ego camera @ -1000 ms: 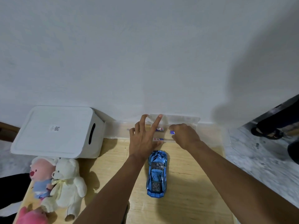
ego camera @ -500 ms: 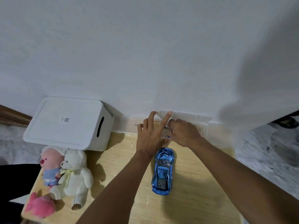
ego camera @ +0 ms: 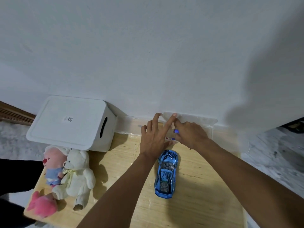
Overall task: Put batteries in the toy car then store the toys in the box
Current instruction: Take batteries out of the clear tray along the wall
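A shiny blue toy car (ego camera: pixel 166 173) lies on the wooden table (ego camera: pixel 197 195), nose toward the wall. Just beyond it stands a clear plastic case (ego camera: pixel 197 120) against the wall. My left hand (ego camera: pixel 153 137) rests spread on the case's near edge, fingers apart. My right hand (ego camera: pixel 191 134) reaches into the case, fingers curled around a blue battery (ego camera: pixel 176 131). Another battery (ego camera: pixel 169 138) shows between my hands. A white storage box (ego camera: pixel 70 122) with its lid on sits at the far left.
Three plush toys sit at the table's left edge: a pink-faced one (ego camera: pixel 53 163), a white teddy bear (ego camera: pixel 77 175) and a pink one (ego camera: pixel 42 205). A white wall rises right behind the table. Grey floor lies to the right.
The camera view has shifted a little. My right hand's fingers have closed around a blue battery in the case. My left hand stays spread on the case edge.
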A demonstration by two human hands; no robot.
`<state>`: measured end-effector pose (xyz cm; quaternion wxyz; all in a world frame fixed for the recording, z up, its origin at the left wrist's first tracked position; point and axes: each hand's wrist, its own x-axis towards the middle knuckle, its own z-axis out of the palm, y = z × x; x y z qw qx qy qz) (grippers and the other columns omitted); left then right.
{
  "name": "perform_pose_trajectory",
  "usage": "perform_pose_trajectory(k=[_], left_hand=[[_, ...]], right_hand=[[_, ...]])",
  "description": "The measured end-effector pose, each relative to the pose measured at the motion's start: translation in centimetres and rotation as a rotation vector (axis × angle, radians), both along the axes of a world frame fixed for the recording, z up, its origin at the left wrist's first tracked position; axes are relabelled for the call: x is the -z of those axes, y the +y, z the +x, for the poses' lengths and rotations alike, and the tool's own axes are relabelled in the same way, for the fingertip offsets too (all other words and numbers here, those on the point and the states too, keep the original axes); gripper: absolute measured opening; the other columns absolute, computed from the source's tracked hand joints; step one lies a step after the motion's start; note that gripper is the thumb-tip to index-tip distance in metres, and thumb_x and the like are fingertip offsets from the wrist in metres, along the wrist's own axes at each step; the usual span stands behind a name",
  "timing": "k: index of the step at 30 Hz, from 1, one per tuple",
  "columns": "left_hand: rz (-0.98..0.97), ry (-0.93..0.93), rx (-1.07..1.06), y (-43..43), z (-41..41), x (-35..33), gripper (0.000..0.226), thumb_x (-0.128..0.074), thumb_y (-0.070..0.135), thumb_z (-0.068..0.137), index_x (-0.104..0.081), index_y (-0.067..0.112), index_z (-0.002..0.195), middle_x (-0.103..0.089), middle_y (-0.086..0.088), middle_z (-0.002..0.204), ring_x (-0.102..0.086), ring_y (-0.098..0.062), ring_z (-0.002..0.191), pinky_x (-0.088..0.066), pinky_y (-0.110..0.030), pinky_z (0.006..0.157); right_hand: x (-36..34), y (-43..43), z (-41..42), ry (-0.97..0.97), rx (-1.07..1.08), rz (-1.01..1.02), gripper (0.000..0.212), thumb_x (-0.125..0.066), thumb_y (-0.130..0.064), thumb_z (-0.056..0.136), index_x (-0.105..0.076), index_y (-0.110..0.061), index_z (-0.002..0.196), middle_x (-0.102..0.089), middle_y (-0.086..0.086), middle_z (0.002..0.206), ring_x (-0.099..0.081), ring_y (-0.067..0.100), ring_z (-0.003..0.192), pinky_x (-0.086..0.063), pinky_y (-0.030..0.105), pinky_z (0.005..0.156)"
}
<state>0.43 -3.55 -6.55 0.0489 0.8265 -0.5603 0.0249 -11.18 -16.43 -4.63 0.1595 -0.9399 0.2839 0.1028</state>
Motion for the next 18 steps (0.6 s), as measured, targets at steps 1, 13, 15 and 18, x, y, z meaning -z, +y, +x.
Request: perform_pose_trajectory(k=[1,13,15,18], left_hand=[[-0.001,0.000,0.000,0.0,0.1,0.0,0.117,-0.070,0.077,0.072,-0.006,0.041,0.163,-0.036,-0.016,0.153,-0.056,-0.029,0.110,-0.052,-0.044,0.084],[0.005,-0.005,-0.006,-0.2,-0.2,0.1,0.126,-0.077,0.076,0.068,-0.001,0.042,0.162,-0.036,-0.016,0.154,-0.057,-0.030,0.111,-0.053,-0.047,0.083],[0.006,-0.012,-0.006,-0.3,-0.1,0.1,0.125,-0.076,0.077,0.068,-0.003,0.041,0.162,-0.037,-0.017,0.153,-0.057,-0.030,0.111,-0.053,-0.046,0.083],[0.010,-0.012,0.000,-0.3,-0.1,0.1,0.126,-0.076,0.075,0.070,0.003,0.042,0.162,-0.036,-0.017,0.154,-0.056,-0.032,0.112,-0.052,-0.047,0.085]], right_hand=[[-0.1,-0.2,-0.2,-0.006,0.002,0.053,0.046,-0.056,-0.031,0.096,-0.040,-0.019,0.137,-0.071,0.010,0.097,-0.062,0.028,0.074,-0.048,0.035,0.061],[0.1,-1.4,1.9,0.125,-0.013,0.184,0.021,-0.066,-0.044,0.090,-0.071,-0.031,0.106,-0.066,-0.007,0.096,-0.062,0.019,0.088,-0.055,0.036,0.081],[0.1,-1.5,2.3,0.156,-0.049,0.131,0.020,-0.064,-0.046,0.091,-0.073,-0.030,0.100,-0.065,-0.008,0.090,-0.060,0.018,0.082,-0.055,0.035,0.077],[0.2,-1.4,2.3,0.184,-0.109,0.010,0.025,-0.062,-0.047,0.092,-0.072,-0.025,0.096,-0.064,-0.005,0.085,-0.060,0.019,0.076,-0.051,0.034,0.067]])
